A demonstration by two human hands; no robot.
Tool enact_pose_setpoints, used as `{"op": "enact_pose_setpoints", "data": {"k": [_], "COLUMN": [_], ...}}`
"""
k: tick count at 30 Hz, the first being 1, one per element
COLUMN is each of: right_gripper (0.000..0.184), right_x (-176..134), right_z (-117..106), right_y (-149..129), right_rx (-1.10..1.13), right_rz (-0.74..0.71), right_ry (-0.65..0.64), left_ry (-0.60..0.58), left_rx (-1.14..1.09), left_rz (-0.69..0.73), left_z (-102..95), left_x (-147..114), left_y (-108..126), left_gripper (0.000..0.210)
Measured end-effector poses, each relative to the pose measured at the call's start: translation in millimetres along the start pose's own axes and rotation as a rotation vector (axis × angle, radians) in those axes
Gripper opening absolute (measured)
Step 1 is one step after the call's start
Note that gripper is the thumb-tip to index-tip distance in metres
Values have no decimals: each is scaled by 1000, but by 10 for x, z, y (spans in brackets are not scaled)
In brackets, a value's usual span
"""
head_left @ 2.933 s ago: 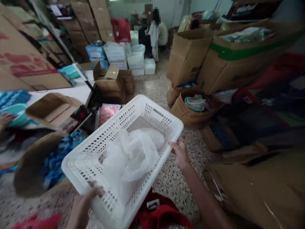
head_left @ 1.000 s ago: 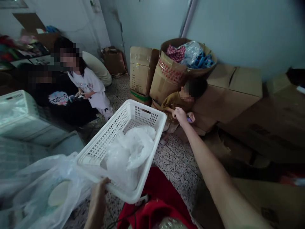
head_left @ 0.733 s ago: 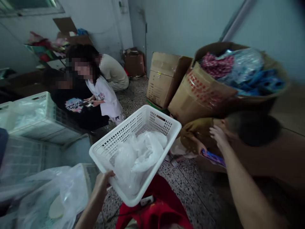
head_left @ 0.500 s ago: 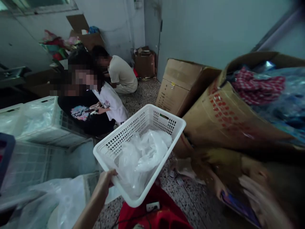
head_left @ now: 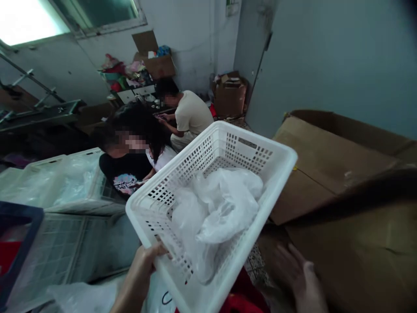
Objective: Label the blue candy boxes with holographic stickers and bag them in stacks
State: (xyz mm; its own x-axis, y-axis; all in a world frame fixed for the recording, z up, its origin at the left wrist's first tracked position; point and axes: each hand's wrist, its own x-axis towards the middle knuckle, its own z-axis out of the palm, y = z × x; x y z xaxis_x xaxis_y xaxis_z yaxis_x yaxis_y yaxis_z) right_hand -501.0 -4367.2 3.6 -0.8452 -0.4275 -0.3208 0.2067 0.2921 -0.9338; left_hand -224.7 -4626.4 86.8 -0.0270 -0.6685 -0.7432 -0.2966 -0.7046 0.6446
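My left hand [head_left: 151, 256] grips the near-left end of a white plastic basket [head_left: 276, 152], with fingers hooked through its handle opening. The basket is held up in front of me, tilted, its perforated walls showing. Inside lie crumpled clear plastic bags [head_left: 228, 204]; what they contain cannot be made out. My right hand [head_left: 301, 274] is at the lower right, apart from the basket and slightly blurred. Its fingers are stretched out with nothing in them, near a brown cardboard box [head_left: 361, 252].
More cardboard [head_left: 325, 152] stands on the right by a grey wall. At left are crates with plastic bags [head_left: 74, 178] and a dark blue crate [head_left: 19, 213]. Several people sit or crouch ahead, including a person in a pale shirt [head_left: 193, 113]. A small carton [head_left: 230, 98] stands farther back.
The basket has come closer and shifted right in view, still in my left hand. My right hand now shows open at lower right. The co-worker's hand with a phone is gone from view.
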Motion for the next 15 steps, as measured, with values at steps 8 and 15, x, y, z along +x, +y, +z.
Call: {"op": "enact_pose_setpoints", "data": {"k": [8, 15], "right_gripper": [110, 93], "right_x": [1809, 3442], "right_z": [1299, 1922], "right_y": [-1607, -2398], "right_rx": [187, 157], "right_rz": [-350, -499], "right_ry": [34, 175], "left_ry": [57, 39], "left_rx": [-179, -239], "left_rz": [124, 135], "left_z": [859, 1795], "left_x": [580, 1470], "left_y": [880, 2090], "left_gripper": [58, 40]}}
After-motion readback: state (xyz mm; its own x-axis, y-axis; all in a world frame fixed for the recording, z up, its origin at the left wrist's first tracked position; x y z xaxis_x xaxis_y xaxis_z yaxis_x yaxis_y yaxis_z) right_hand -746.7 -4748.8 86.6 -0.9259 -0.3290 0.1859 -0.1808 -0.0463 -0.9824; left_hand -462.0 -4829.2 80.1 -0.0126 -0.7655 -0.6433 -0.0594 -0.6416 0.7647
